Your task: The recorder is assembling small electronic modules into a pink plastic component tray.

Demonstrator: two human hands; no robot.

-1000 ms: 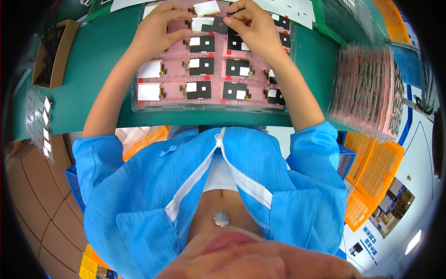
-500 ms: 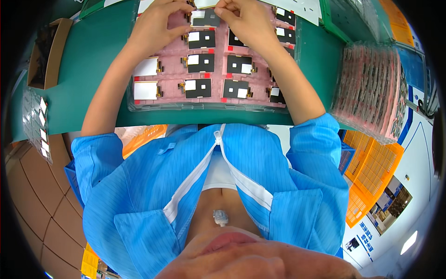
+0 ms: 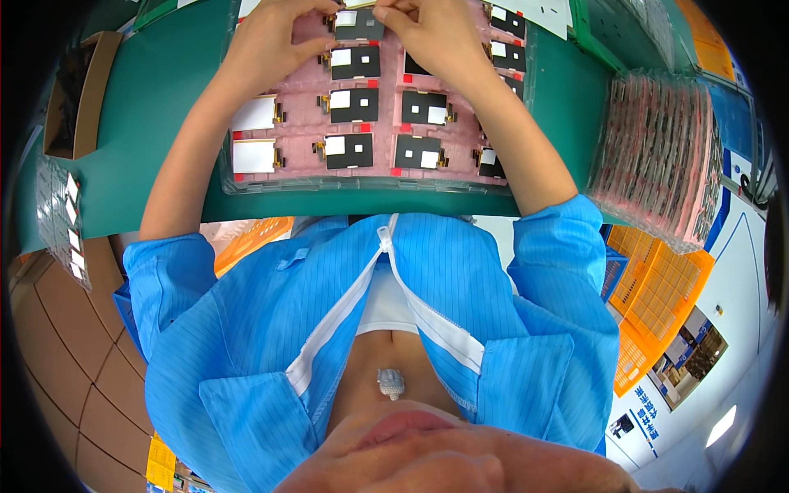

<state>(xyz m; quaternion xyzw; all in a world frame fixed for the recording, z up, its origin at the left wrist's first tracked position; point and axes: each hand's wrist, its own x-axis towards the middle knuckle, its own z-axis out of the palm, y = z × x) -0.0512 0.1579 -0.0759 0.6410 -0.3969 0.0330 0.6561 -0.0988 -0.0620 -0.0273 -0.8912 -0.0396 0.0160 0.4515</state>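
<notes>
A pink-lined clear tray holds rows of small display panels with black and white backs and short flex cables. Both my hands are over its far part, near a dark-backed panel at the frame's upper edge. My left hand is at that panel's left side, thumb and fingers apart around its flex-cable end. At the panel's upper right corner my right hand has thumb and fingertips pinched together; what they hold, if anything, is too small to make out. A pale strip lies just beyond the panel, partly cut off by the frame.
A tall stack of filled clear trays stands at the right on the green table. At the left are a brown cardboard box and a clear sheet with white pieces. Orange crates stand below, right.
The tray and panels appear slightly higher in the view. My hands stay around the same panel, with the right thumb a little further left and up.
</notes>
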